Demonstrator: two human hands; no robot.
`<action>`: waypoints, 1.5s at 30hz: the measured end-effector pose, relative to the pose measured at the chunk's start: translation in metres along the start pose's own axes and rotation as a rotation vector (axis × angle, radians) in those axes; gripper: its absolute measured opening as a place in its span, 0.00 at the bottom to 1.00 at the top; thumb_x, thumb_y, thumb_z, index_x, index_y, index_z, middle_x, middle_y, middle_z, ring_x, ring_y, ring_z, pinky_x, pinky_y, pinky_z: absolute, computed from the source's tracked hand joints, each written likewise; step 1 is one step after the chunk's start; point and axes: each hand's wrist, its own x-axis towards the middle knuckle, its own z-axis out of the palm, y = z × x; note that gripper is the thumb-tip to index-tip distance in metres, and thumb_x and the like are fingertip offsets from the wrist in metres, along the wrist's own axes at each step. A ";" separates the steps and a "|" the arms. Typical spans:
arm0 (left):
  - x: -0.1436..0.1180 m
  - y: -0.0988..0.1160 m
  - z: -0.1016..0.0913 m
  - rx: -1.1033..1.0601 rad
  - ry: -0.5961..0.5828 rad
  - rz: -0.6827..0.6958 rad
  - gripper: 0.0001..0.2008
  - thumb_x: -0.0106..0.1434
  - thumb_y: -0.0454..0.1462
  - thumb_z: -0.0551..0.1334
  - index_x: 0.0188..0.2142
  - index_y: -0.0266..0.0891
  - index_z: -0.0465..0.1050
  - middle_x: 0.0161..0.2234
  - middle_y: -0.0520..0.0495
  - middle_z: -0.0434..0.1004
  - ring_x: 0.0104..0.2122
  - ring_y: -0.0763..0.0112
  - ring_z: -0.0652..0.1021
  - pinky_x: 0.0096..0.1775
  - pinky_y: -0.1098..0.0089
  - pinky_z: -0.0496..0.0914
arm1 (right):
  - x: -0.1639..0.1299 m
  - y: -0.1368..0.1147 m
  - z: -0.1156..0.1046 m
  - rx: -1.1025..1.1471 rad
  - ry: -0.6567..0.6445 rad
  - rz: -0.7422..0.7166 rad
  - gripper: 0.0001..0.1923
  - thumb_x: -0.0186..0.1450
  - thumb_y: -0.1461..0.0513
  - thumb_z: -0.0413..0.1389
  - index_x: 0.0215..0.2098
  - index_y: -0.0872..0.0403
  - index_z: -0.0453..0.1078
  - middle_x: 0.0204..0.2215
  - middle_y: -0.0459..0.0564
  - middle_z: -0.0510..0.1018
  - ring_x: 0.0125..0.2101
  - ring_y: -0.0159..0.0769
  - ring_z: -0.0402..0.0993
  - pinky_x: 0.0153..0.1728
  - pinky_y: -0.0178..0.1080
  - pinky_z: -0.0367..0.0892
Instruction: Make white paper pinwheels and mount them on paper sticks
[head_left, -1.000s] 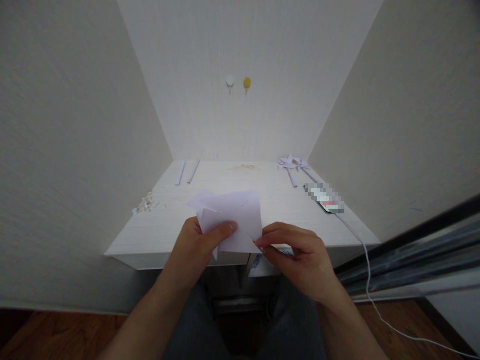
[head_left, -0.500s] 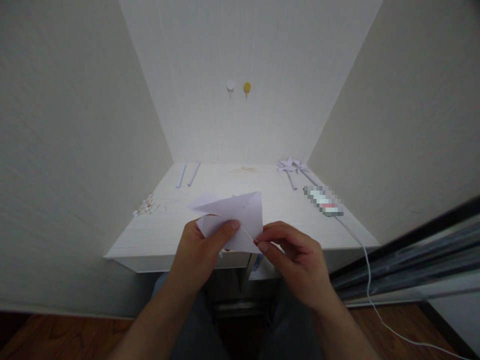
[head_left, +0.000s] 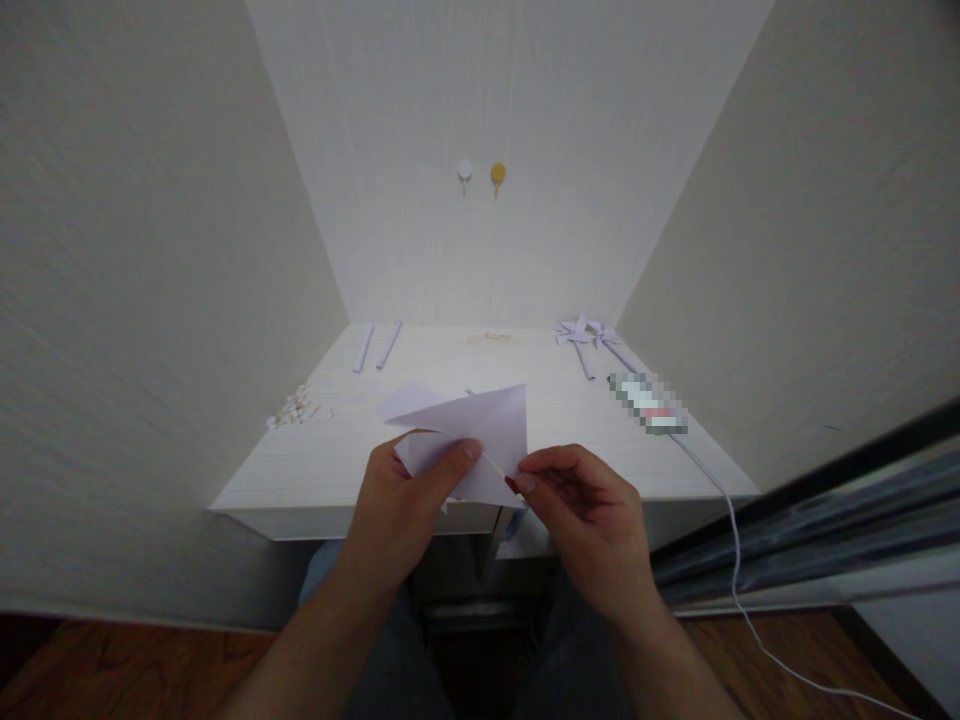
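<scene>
Both hands pinch the folded paper (head_left: 480, 435): left hand (head_left: 405, 500) thumb on top, right hand (head_left: 589, 510) nipping its lower corner. An uneven pull there could skew the crease or tear it.

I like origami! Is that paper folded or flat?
Folded: the paper shows creases and overlapping flaps, pinched by the left hand and right hand.

A folded sheet of white paper (head_left: 480, 430), creased into overlapping triangular flaps, is held tilted just above the near table edge.
</scene>
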 end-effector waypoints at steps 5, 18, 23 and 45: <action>0.000 -0.001 0.001 -0.006 0.000 0.003 0.14 0.55 0.45 0.73 0.33 0.37 0.84 0.32 0.44 0.86 0.32 0.59 0.81 0.35 0.67 0.75 | 0.000 0.001 0.002 0.053 0.000 0.015 0.04 0.63 0.63 0.68 0.35 0.50 0.78 0.28 0.46 0.85 0.30 0.34 0.84 0.33 0.33 0.78; 0.002 -0.002 0.000 0.016 -0.006 0.028 0.13 0.56 0.45 0.73 0.36 0.37 0.85 0.35 0.43 0.87 0.35 0.59 0.83 0.37 0.67 0.76 | 0.001 0.004 0.006 0.125 0.029 -0.018 0.08 0.64 0.67 0.67 0.37 0.48 0.77 0.29 0.41 0.84 0.31 0.28 0.83 0.34 0.26 0.77; 0.003 -0.003 -0.001 0.022 -0.007 0.023 0.14 0.56 0.45 0.73 0.35 0.36 0.85 0.34 0.44 0.87 0.33 0.59 0.83 0.35 0.67 0.76 | 0.003 0.004 0.005 0.064 0.032 -0.048 0.08 0.62 0.68 0.68 0.35 0.49 0.78 0.28 0.41 0.83 0.30 0.28 0.82 0.33 0.26 0.76; 0.011 -0.014 -0.011 -0.008 -0.031 0.012 0.15 0.56 0.45 0.75 0.36 0.37 0.85 0.31 0.47 0.86 0.32 0.64 0.80 0.34 0.69 0.73 | 0.000 0.003 0.000 0.056 -0.046 0.063 0.07 0.63 0.65 0.67 0.34 0.50 0.73 0.27 0.42 0.83 0.29 0.31 0.83 0.29 0.28 0.75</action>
